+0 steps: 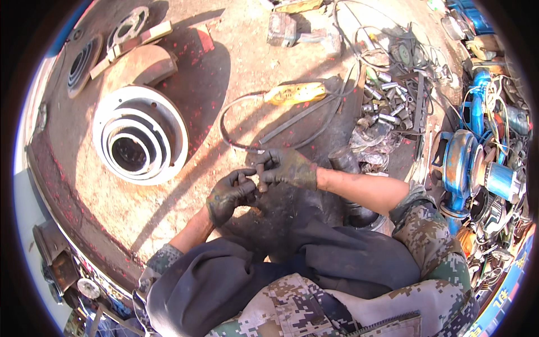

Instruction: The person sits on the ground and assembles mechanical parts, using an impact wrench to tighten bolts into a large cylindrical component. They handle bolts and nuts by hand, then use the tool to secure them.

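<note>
Fingers of both gloved hands close on one small rusty bolt (260,178) btwn them, over the lap. Right hand (289,167) pinches its upper end; left hand (229,194) curls round the lower part. Long axis runs roughly upright, tilted a bit. W/ both touching, neither hand is nearer. Ribbed metal housing (140,140) lies well apart, front-left.

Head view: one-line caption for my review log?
Gloved left hand and right hand grip a small rusty bolt together.
</note>
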Motion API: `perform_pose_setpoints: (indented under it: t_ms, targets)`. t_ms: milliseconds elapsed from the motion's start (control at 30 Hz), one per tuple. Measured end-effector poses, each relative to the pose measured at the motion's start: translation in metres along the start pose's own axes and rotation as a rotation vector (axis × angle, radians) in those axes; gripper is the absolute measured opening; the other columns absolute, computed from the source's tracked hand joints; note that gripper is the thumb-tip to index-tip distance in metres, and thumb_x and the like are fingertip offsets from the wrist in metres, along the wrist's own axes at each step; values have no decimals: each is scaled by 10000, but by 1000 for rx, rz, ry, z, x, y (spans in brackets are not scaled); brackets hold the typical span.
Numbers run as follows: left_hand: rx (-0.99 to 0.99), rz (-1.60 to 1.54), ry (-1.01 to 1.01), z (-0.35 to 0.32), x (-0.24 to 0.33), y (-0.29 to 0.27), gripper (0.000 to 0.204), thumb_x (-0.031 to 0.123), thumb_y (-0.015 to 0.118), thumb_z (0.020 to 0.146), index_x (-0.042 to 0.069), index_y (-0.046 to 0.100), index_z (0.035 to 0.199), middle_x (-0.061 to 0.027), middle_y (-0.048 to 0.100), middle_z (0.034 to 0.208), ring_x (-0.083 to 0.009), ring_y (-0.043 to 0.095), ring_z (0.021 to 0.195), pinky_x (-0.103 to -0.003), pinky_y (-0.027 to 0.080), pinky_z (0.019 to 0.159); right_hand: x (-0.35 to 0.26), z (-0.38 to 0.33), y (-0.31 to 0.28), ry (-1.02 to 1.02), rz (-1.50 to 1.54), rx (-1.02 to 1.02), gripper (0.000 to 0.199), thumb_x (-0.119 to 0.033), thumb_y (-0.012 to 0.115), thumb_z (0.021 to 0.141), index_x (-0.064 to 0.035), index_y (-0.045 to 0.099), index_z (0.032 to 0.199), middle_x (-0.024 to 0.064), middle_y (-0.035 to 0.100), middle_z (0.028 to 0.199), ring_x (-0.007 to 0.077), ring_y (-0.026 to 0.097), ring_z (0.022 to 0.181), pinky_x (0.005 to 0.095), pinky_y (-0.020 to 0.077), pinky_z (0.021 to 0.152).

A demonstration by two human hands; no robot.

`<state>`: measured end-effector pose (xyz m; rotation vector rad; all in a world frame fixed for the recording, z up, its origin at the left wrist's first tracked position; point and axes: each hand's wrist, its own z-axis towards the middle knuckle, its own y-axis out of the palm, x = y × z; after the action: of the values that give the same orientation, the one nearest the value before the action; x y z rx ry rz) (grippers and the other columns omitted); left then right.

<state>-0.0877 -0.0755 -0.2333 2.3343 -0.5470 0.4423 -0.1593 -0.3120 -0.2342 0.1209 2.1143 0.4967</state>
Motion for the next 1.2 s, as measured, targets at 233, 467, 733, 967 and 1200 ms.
perform_pose_setpoints:
  t_ms: [233,467,733,967,1200]
  targets:
    - [39,80,-25,2,-3,7,443,277,804,937,12,573,1206,-83,660,1034,-236,706,900,-425,613,868,-19,1,11,107,-241,149,180,-87,751,884,17,665,1003,101,738,917,162,719,725,313,612,617]
    - [77,70,-84,1,7,2,325,195,779,925,7,583,1102,-114,674,1001,-225,692,849,-415,611,824,-43,21,-53,-221,-861,181,275,-267,727,955,-34,713,1101,127,776,1024,237,751,966,389,575,869]
    - [197,-137,-38,-11,-2,-31,322,197,793,932,-10,614,1102,-153,682,1033,-251,705,887,-432,646,799,-179,92,-291,-104,-1054,1186,464,-361,769,913,-98,704,1289,199,721,1264,361,668,1220,437,516,1045]
    - [348,-235,51,-28,0,-41,367,281,809,932,38,615,1127,-95,686,973,-236,695,821,-440,628,751,-215,171,-410,114,-1319,1199,595,-383,765,882,-141,638,1411,192,690,1330,371,639,1264,464,504,1070]
    - [359,-381,90,-36,13,-48,568,382,863,866,26,612,1232,-117,701,1067,-243,697,882,-431,612,775,-201,225,-463,140,-1731,1068,453,-273,777,910,-145,695,1337,126,746,1241,290,703,1145,379,548,994]
